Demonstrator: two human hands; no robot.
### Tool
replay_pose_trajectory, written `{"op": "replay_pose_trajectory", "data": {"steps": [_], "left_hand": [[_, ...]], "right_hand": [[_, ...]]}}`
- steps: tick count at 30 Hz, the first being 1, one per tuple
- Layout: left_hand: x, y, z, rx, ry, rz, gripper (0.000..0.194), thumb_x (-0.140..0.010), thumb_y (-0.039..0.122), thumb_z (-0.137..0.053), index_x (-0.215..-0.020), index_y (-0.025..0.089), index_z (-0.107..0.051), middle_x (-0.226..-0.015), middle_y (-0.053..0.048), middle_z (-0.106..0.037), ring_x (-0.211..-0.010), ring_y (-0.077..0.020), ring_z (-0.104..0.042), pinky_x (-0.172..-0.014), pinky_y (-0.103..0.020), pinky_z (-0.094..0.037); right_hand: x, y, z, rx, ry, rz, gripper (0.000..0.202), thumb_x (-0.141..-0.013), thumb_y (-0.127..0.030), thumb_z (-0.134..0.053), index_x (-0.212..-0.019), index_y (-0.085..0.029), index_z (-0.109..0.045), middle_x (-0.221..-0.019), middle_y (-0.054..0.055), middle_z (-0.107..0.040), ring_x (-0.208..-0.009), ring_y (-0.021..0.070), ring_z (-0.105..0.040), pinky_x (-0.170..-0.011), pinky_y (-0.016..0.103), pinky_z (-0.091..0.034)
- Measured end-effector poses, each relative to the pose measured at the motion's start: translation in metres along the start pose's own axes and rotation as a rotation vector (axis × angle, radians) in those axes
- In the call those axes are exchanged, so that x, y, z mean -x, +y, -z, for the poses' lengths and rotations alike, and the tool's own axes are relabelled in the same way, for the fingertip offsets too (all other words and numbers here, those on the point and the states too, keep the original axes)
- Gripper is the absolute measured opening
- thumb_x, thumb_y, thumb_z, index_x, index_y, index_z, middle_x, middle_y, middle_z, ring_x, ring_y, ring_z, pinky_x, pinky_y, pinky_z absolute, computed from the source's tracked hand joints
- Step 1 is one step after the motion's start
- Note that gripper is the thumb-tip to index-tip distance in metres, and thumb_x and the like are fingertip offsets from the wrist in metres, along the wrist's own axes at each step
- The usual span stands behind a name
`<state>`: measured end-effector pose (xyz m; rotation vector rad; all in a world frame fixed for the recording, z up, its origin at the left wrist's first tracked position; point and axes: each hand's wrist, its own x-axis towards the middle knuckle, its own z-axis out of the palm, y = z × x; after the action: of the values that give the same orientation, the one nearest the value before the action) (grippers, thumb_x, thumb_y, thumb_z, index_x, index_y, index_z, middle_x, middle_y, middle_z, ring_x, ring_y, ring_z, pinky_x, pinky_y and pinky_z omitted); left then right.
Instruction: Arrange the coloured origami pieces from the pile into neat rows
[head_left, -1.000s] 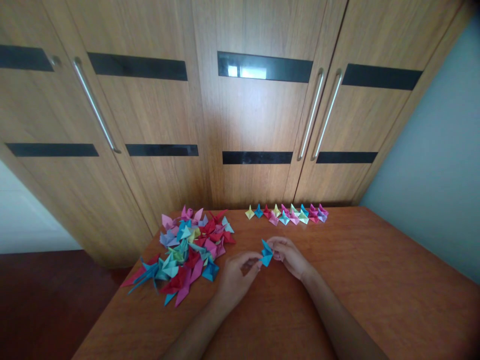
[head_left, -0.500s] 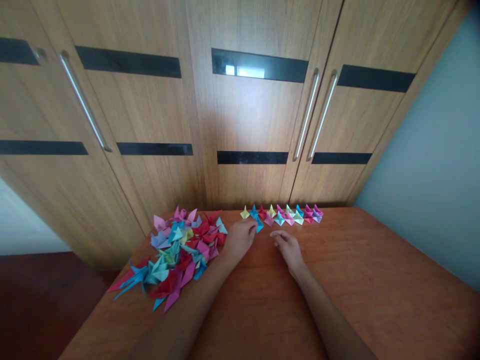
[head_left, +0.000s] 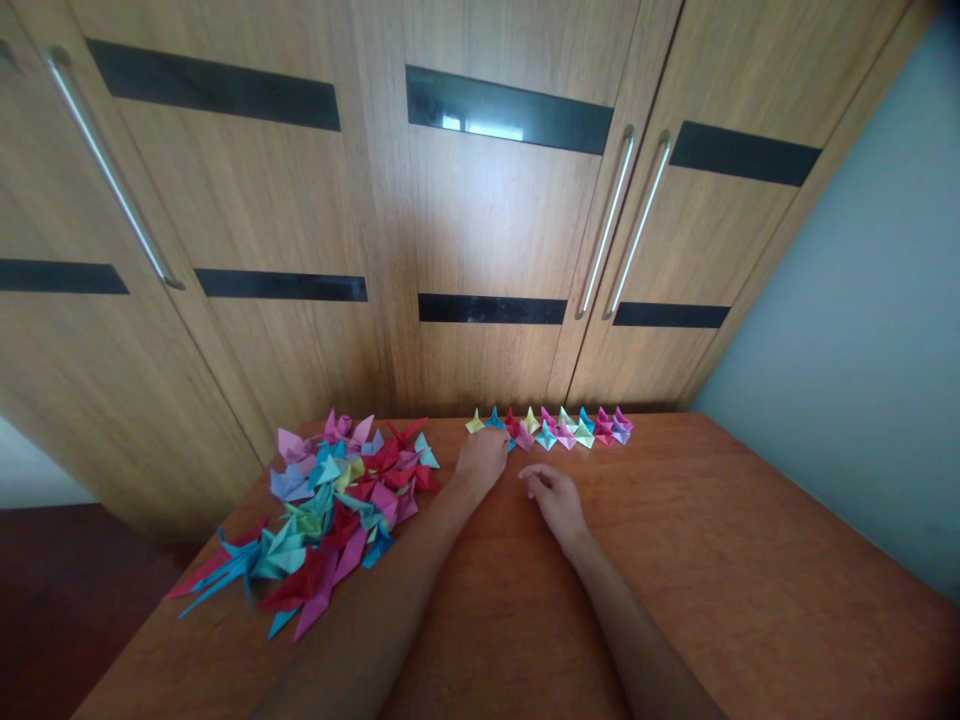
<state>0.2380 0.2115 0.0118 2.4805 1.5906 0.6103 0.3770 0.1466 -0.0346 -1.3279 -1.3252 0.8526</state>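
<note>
Folded paper cranes in many colours form a loose pile (head_left: pixel 345 500) on the left of the wooden table. Several more stand in two close rows (head_left: pixel 566 428) along the back edge, a yellow one (head_left: pixel 475 423) at their left end. My left hand (head_left: pixel 482 457) is at the left end of the front row, its fingers closed on a blue paper crane (head_left: pixel 511 443), mostly hidden behind the hand. To its right, my right hand (head_left: pixel 551 496) hovers low over the table with curled fingers, thumb and fingertips slightly apart, holding nothing.
The brown table (head_left: pixel 720 560) meets a wooden wardrobe (head_left: pixel 487 220) with long metal handles behind it. A pale blue wall (head_left: pixel 847 330) runs along the right side. Dark floor (head_left: pixel 67 590) shows at the lower left.
The view has shifted a little, moving the scene leftward. My left hand has come further over the blue crane, which shows less now. My right hand stays much the same.
</note>
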Motion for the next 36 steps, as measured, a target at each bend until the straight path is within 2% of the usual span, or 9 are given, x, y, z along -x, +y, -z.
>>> {"op": "replay_pose_trajectory", "data": {"steps": [9,14,17,21,24,27,31,36], "left_hand": [[-0.001,0.003,-0.002,0.036,0.032,0.001,0.018,-0.086,0.019,-0.049,-0.087,0.022,-0.067,-0.092,-0.006,-0.067,-0.088,-0.0192,-0.062,-0.076,-0.027,-0.045],[0.012,0.004,0.016,0.057,0.083,-0.021,0.017,-0.084,0.021,-0.051,-0.09,0.022,-0.067,-0.092,-0.006,-0.068,-0.086,-0.0194,-0.062,-0.076,-0.027,-0.045],[0.031,-0.003,0.04,0.063,0.114,-0.045,0.019,-0.084,0.022,-0.05,-0.09,0.023,-0.067,-0.087,-0.005,-0.068,-0.081,-0.0191,-0.063,-0.072,-0.027,-0.045],[0.07,-0.026,0.078,0.081,0.18,-0.102,0.021,-0.082,0.021,-0.049,-0.091,0.023,-0.067,-0.085,-0.004,-0.07,-0.079,-0.0187,-0.063,-0.072,-0.027,-0.045],[0.104,-0.049,0.104,0.058,0.22,-0.037,0.023,-0.082,0.026,-0.049,-0.097,0.023,-0.067,-0.089,-0.004,-0.07,-0.076,-0.0189,-0.064,-0.07,-0.027,-0.046],[0.136,-0.067,0.121,-0.01,0.22,0.022,0.024,-0.082,0.032,-0.05,-0.098,0.025,-0.067,-0.093,-0.003,-0.07,-0.081,-0.0207,-0.065,-0.072,-0.028,-0.047],[0.167,-0.077,0.126,-0.077,0.15,0.076,0.022,-0.081,0.034,-0.05,-0.095,0.027,-0.066,-0.101,-0.003,-0.068,-0.089,-0.0232,-0.064,-0.076,-0.03,-0.047],[0.186,-0.064,0.114,-0.117,-0.029,0.153,0.025,-0.086,0.032,-0.045,-0.102,0.025,-0.063,-0.103,-0.006,-0.065,-0.091,-0.0224,-0.061,-0.079,-0.031,-0.045]], "right_hand": [[-0.001,0.002,-0.001,0.012,-0.005,0.006,0.022,-0.074,-0.037,-0.053,-0.077,-0.019,-0.067,-0.059,0.0,-0.058,-0.057,0.0158,-0.052,-0.059,0.027,-0.04],[-0.001,0.004,-0.001,0.017,-0.014,0.012,0.02,-0.073,-0.032,-0.052,-0.077,-0.02,-0.067,-0.059,0.0,-0.059,-0.058,0.0163,-0.053,-0.059,0.027,-0.04],[0.0,0.005,-0.001,0.015,-0.02,0.019,0.02,-0.073,-0.031,-0.051,-0.076,-0.02,-0.067,-0.057,-0.001,-0.058,-0.057,0.0161,-0.053,-0.059,0.027,-0.039],[0.0,0.005,-0.001,0.012,-0.025,0.024,0.02,-0.074,-0.032,-0.052,-0.076,-0.019,-0.066,-0.056,-0.002,-0.056,-0.057,0.0156,-0.052,-0.058,0.027,-0.038],[0.001,0.004,-0.002,0.021,-0.032,0.031,0.02,-0.074,-0.032,-0.052,-0.076,-0.019,-0.066,-0.057,-0.001,-0.056,-0.058,0.0159,-0.053,-0.059,0.027,-0.039],[0.002,0.003,-0.002,0.04,-0.041,0.042,0.021,-0.075,-0.032,-0.051,-0.077,-0.019,-0.067,-0.057,-0.001,-0.057,-0.059,0.0163,-0.053,-0.061,0.027,-0.039],[0.002,0.004,-0.001,0.056,-0.044,0.053,0.021,-0.074,-0.032,-0.051,-0.078,-0.019,-0.067,-0.059,0.0,-0.058,-0.06,0.0169,-0.054,-0.062,0.028,-0.04],[0.0,0.007,0.0,0.086,-0.057,0.048,0.024,-0.073,-0.034,-0.05,-0.079,-0.018,-0.068,-0.058,0.0,-0.059,-0.06,0.0167,-0.055,-0.061,0.027,-0.041]]}}
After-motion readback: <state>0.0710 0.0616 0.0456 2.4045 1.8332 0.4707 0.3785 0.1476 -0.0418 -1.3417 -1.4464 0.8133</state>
